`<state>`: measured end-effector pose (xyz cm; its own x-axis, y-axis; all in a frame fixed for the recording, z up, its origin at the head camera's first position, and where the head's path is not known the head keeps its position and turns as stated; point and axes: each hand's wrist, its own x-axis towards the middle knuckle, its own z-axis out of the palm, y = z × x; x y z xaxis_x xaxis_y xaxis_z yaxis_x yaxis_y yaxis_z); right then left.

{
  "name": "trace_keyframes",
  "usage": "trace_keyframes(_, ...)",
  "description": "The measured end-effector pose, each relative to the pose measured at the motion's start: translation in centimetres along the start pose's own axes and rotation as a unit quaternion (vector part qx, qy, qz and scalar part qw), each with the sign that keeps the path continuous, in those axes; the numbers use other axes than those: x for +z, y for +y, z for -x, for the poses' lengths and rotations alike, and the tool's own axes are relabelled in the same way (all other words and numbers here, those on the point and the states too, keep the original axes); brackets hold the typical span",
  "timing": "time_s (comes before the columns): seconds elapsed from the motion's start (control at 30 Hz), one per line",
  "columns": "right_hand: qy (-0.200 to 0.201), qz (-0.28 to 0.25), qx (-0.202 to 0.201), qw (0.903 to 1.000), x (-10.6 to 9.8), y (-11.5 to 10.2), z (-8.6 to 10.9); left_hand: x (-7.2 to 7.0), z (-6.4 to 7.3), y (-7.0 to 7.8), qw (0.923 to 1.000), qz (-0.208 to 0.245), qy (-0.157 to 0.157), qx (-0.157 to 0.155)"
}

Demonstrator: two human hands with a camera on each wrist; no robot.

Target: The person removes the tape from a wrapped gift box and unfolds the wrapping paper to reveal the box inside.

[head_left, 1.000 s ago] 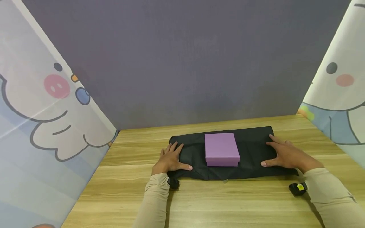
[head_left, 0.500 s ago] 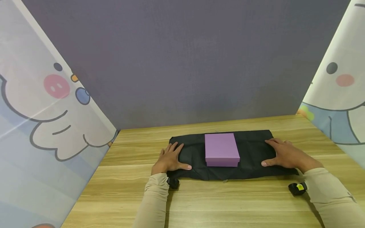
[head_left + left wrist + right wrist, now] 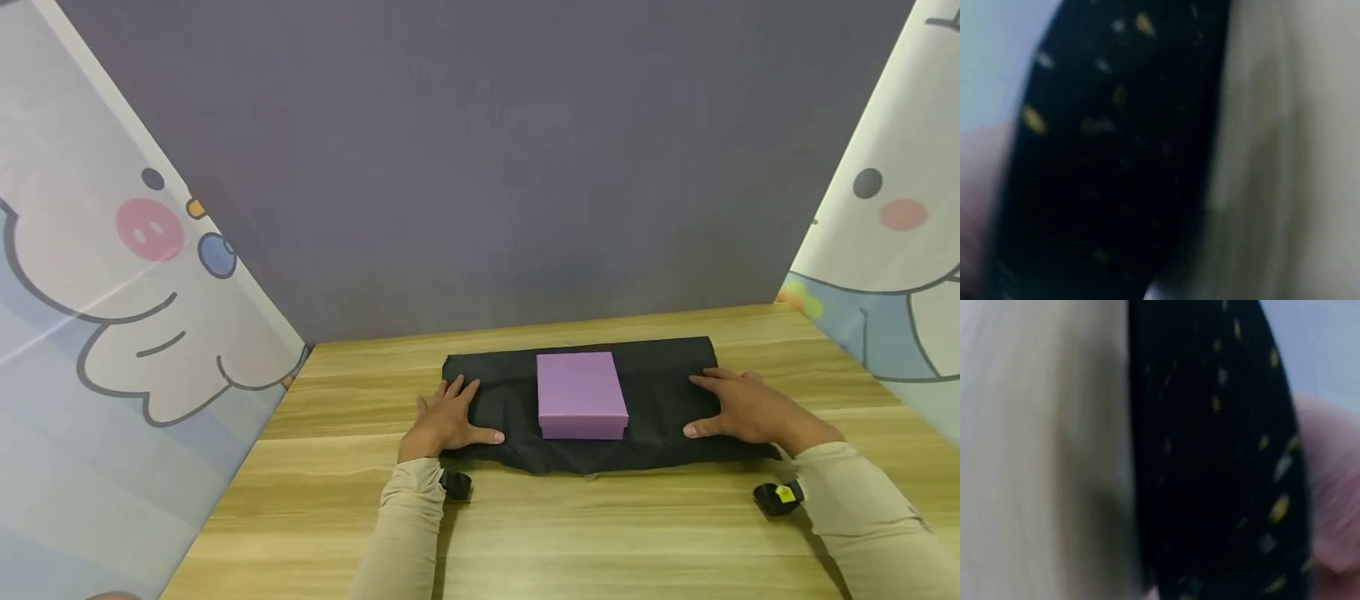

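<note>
A purple lidded box (image 3: 579, 387) sits in the middle of a wide black sheet (image 3: 663, 375) in the head view. My left hand (image 3: 447, 419) rests on the sheet's left end, fingers spread and thumb toward the box. At the right end lies my right hand (image 3: 746, 408), its fingers stretched over the sheet and its thumb pointing inward. Neither hand touches the box. Blurred in the left wrist view is a black surface with gold and white flecks (image 3: 1110, 150); the right wrist view has a similar flecked black surface (image 3: 1216, 450). Part of each hand shows beside it.
The sheet lies on a light wood-grain table (image 3: 585, 533). A grey panel (image 3: 487, 167) stands behind, with cartoon-printed sheets at left (image 3: 150, 333) and right (image 3: 892, 250). Small black devices sit at the left wrist (image 3: 456, 485) and right wrist (image 3: 776, 497).
My right fingertips have slid a little inward and nearer on the sheet, whose far right corner sits slightly lower than a second ago. The left hand and the box stay in place.
</note>
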<state>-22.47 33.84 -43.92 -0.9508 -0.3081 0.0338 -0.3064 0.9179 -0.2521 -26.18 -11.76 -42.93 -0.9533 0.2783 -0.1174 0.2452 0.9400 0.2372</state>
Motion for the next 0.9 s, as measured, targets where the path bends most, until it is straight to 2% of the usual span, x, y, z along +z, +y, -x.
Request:
trace_keyframes(0.13,-0.006,0.015,0.002,0.9999,-0.5,-0.8,0.1,-0.5,0.2,0.4,0.9987,0.034,0.035,0.014)
trace_keyframes(0.27,-0.005,0.022,0.008,0.9997,-1.2,-1.5,0.5,-1.2,0.3,1.4,0.996,0.05,0.065,0.035)
trace_keyframes(0.63,0.031,0.034,-0.017,0.9988,-2.7,-3.1,0.5,-3.2,0.9,3.0,0.9902,0.029,0.12,0.066)
trace_keyframes(0.9,0.022,0.029,-0.015,0.9992,-4.1,-5.3,-0.7,-4.3,1.3,4.0,0.9738,0.015,0.194,0.117)
